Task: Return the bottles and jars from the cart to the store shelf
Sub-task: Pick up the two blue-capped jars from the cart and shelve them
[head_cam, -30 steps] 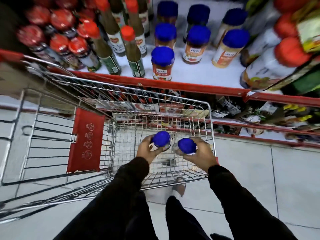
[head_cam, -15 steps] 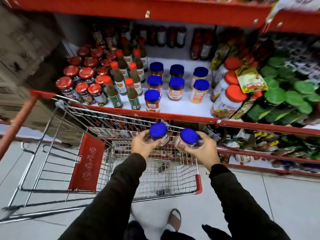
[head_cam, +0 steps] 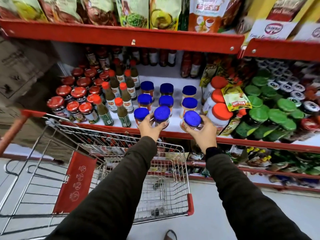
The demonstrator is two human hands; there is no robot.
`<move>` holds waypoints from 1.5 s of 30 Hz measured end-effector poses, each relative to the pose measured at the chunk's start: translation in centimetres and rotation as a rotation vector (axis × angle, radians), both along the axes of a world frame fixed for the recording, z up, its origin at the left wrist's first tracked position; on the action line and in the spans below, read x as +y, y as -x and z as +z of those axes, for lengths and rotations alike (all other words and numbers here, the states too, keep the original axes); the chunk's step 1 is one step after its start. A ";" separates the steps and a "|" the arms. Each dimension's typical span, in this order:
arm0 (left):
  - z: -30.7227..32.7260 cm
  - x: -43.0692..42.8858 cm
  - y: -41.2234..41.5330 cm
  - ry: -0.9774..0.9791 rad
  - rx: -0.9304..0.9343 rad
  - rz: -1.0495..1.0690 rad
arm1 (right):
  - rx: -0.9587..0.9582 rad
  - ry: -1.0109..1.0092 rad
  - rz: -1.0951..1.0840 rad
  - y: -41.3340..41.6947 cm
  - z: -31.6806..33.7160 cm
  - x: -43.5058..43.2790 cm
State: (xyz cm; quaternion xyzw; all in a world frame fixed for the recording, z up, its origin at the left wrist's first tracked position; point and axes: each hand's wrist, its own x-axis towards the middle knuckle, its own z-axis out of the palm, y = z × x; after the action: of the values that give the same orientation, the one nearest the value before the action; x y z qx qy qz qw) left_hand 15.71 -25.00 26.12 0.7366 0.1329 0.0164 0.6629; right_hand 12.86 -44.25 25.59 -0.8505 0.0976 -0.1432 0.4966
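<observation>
left hand: fingers clasp a blue-lidded jar
right hand: fingers clasp a second jar
risk: crowded shelf front; a nudge could topple neighbouring jars

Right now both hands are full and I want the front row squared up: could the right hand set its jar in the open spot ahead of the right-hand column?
Probably yes. The right hand holds its blue-lidded jar above the shelf's front edge, with nothing standing between.
</observation>
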 end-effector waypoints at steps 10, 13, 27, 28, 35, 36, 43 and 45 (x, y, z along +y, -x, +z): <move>-1.4 -1.6 -1.9 -0.039 0.072 -0.002 | 0.121 0.007 0.036 -2.4 -1.0 -0.8; -1.8 -1.6 -1.8 -0.035 0.102 -0.002 | 0.148 0.028 0.041 -2.7 -1.2 -0.8; -2.3 1.4 1.5 -0.068 0.079 -0.142 | 0.158 0.153 -0.019 0.0 0.2 1.3; -2.4 2.0 2.2 -0.058 0.040 -0.136 | 0.125 0.156 -0.045 0.6 0.1 2.1; -2.2 7.8 4.2 -0.420 -0.300 -0.097 | 0.013 0.350 0.003 2.1 0.5 9.2; -2.0 8.7 4.1 -0.461 -0.326 -0.079 | 0.003 0.352 0.019 2.0 0.8 10.3; -0.2 15.9 1.8 -0.541 -0.348 0.121 | -0.066 0.226 0.194 -0.9 3.7 18.2; 0.4 18.0 0.7 -0.460 -0.342 0.154 | -0.055 0.186 0.223 -1.9 4.3 20.2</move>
State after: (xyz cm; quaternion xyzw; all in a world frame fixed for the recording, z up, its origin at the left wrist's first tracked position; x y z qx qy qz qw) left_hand 15.00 -6.99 26.56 0.8417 0.0674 0.2202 0.4883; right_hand 14.74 -24.00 29.93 -0.8941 -0.0251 -0.1188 0.4312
